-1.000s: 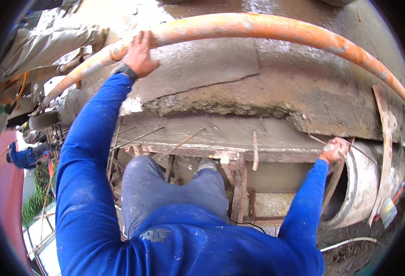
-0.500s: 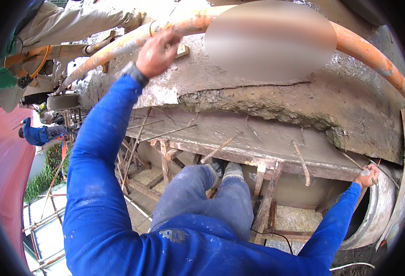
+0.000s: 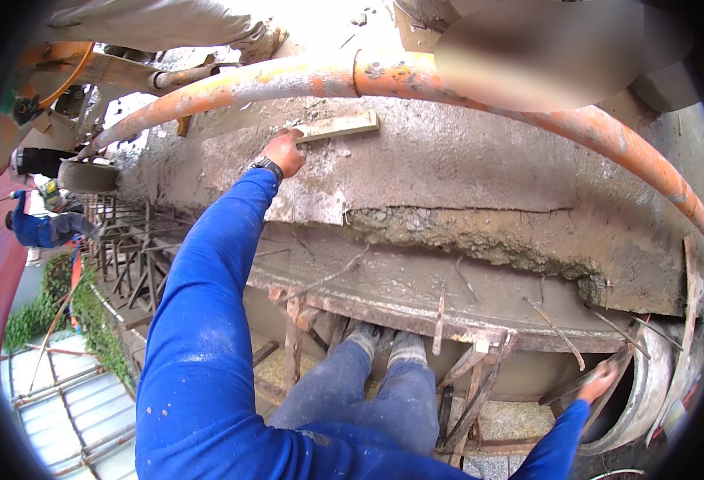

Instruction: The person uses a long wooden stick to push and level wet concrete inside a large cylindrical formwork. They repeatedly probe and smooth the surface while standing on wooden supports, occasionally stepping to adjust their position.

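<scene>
Wet concrete slab (image 3: 448, 176) under left hand (image 3: 282, 154), which grips wooden float (image 3: 337, 126); right hand (image 3: 600, 382) clamped on formwork timber (image 3: 608, 376). Risk: float slips, balance lost.

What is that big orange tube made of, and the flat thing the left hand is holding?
The orange tube looks like painted metal pipe: hard, with chipped paint, rusty patches and grey splashes, though a stiff hose cannot be ruled out. The flat piece under the left hand looks like bare pale wood with straight sawn edges. It lies on wet grey concrete, rough and gritty.
</scene>
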A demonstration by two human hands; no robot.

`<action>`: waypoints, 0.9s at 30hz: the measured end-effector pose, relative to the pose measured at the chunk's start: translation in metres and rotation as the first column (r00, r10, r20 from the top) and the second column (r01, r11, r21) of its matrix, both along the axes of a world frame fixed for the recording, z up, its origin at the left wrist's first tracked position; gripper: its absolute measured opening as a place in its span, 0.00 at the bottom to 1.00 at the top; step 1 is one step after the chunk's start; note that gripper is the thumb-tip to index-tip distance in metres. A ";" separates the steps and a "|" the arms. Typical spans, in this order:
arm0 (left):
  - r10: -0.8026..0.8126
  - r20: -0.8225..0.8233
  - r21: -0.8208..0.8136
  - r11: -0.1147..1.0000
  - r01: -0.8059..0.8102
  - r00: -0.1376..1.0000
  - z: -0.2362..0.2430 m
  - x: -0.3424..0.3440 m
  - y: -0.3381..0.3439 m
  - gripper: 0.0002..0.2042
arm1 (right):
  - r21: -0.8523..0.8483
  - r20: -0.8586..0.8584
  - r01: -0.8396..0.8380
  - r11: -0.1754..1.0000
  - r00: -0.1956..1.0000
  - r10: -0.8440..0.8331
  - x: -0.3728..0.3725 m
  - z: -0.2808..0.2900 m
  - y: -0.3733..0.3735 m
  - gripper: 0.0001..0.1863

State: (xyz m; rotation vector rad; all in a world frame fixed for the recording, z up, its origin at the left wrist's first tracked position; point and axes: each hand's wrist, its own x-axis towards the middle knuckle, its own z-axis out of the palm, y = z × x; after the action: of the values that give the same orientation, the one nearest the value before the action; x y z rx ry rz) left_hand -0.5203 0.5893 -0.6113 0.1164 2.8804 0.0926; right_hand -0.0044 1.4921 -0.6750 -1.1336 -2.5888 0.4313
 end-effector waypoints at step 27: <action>-0.187 0.255 0.378 0.922 0.080 0.949 0.191 0.297 -0.167 0.16 | -0.655 -0.261 -0.739 0.155 0.414 0.872 -0.105 0.153 -0.641 0.11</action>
State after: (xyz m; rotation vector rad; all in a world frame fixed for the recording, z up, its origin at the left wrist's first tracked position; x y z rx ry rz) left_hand -0.2233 0.4221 -0.4205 0.3414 2.5241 0.5698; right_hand -0.1091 0.8511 -0.5224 0.4216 -3.0484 1.7549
